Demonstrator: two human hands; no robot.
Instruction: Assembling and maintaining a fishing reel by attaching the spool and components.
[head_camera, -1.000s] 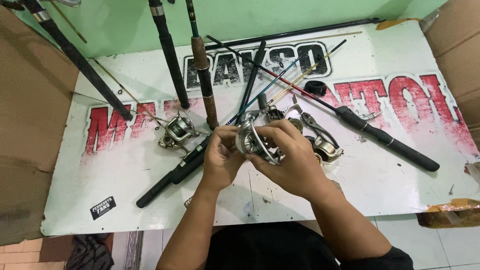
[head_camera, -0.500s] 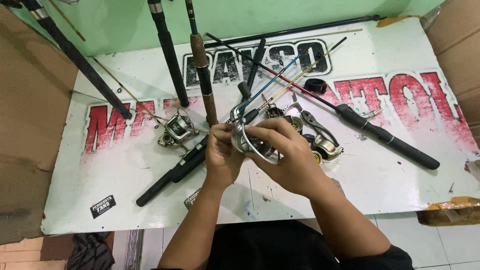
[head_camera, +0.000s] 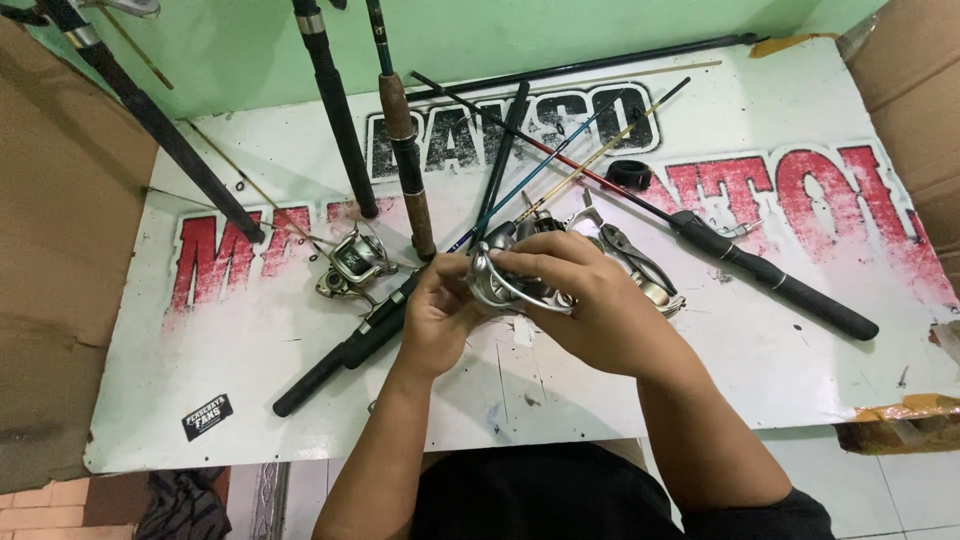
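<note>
A silver spinning fishing reel (head_camera: 503, 283) is held over the middle of the white lettered board (head_camera: 760, 390), between both my hands. My right hand (head_camera: 590, 305) wraps over its top and right side. My left hand (head_camera: 435, 315) pinches its left side with fingers curled. The reel's wire bail curves along its lower edge. Part of the reel is hidden under my right fingers.
A second small reel (head_camera: 350, 265) lies left of my hands. Several fishing rods lie across or lean on the board, including a black-handled one (head_camera: 770, 275) at the right and a thick black handle (head_camera: 345, 345) under my left hand. Pliers (head_camera: 640, 262) lie behind my right hand. Cardboard (head_camera: 60, 260) flanks both sides.
Both hands with the reel have shifted slightly toward me and turned the reel a little; the bail now shows along the lower edge. Nothing else moved.
</note>
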